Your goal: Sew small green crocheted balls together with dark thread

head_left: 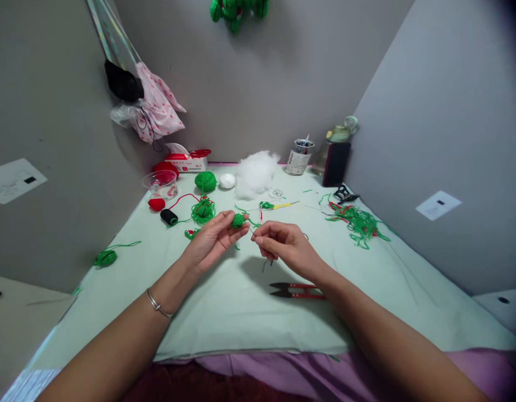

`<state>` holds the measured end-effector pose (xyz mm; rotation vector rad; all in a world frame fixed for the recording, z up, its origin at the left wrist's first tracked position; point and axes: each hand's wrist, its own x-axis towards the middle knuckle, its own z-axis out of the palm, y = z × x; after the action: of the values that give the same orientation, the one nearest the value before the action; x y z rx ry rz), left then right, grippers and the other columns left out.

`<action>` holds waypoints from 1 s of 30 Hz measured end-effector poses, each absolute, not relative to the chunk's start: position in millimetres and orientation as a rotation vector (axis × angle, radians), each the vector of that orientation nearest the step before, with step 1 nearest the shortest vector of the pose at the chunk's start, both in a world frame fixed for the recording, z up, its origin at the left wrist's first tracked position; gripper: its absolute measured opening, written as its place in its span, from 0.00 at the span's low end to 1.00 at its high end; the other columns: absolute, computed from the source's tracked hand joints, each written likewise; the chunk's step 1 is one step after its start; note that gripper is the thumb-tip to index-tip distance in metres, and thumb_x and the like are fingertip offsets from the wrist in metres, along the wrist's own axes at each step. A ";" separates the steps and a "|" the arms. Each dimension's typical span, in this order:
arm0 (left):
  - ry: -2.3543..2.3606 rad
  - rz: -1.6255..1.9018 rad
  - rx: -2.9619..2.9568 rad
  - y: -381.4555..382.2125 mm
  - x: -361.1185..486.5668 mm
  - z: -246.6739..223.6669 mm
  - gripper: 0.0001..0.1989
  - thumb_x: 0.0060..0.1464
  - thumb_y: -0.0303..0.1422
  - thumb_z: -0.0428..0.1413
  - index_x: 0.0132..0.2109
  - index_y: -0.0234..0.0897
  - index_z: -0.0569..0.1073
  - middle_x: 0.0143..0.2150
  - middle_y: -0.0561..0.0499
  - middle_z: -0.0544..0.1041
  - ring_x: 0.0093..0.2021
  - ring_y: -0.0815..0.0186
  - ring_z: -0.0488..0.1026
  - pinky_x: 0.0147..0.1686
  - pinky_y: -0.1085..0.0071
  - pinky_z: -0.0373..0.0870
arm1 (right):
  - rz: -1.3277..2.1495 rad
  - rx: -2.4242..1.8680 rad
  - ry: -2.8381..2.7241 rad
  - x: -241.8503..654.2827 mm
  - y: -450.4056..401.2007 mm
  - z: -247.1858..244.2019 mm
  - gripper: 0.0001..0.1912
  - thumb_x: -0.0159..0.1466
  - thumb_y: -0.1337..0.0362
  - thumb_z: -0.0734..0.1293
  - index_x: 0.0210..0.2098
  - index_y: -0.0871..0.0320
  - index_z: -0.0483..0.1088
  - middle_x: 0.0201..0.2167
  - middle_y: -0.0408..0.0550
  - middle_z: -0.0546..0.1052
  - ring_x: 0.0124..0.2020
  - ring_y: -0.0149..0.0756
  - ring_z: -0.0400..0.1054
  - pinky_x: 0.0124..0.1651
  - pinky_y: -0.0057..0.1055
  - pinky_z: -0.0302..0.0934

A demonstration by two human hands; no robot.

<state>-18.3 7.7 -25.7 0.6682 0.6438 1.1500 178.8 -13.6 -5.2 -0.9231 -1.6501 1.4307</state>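
Near the middle of the table, my left hand (216, 237) holds a small green knitted piece (237, 221) between thumb and fingers. Just to its right, my right hand (285, 244) is closed in a pinch on a thin needle (252, 231), whose tip points toward the green piece. A dark thread (265, 266) hangs below my right hand. Red-handled thread snips (297, 290) lie on the table under my right forearm.
Green yarn balls (205, 181), white stuffing (256, 174), a yellow-handled hook (283, 205) and a black spool (168, 217) lie beyond my hands. Yarn scraps (362, 223), a pen tin (299, 157) and a phone (337, 164) stand or lie right. A clear tub (162, 185) sits left.
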 end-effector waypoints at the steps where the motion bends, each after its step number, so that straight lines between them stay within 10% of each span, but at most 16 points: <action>1: 0.653 1.155 0.634 7.5 -17.2 -26.6 0.04 0.60 0.30 0.60 0.35 0.34 0.75 0.43 0.46 0.81 0.40 0.67 0.80 0.48 0.70 0.78 | 1.442 -0.923 -1.649 178.4 -13.6 -5.3 0.11 0.63 0.56 0.69 0.35 0.58 0.73 0.22 0.40 0.70 0.22 0.27 0.62 0.26 0.27 0.57; 30: 0.639 1.239 0.825 0.9 -14.3 -26.3 0.15 0.52 0.26 0.66 0.47 0.37 0.73 0.50 0.50 0.78 0.45 0.71 0.74 0.52 0.73 0.68 | 1.566 -1.008 -1.463 167.3 -14.3 -15.1 0.12 0.60 0.57 0.71 0.32 0.60 0.71 0.20 0.40 0.72 0.19 0.25 0.64 0.23 0.24 0.57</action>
<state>-14.3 0.9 -26.3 0.8245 0.6385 1.2392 167.3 -14.3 -15.1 -1.0080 -1.4626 1.5660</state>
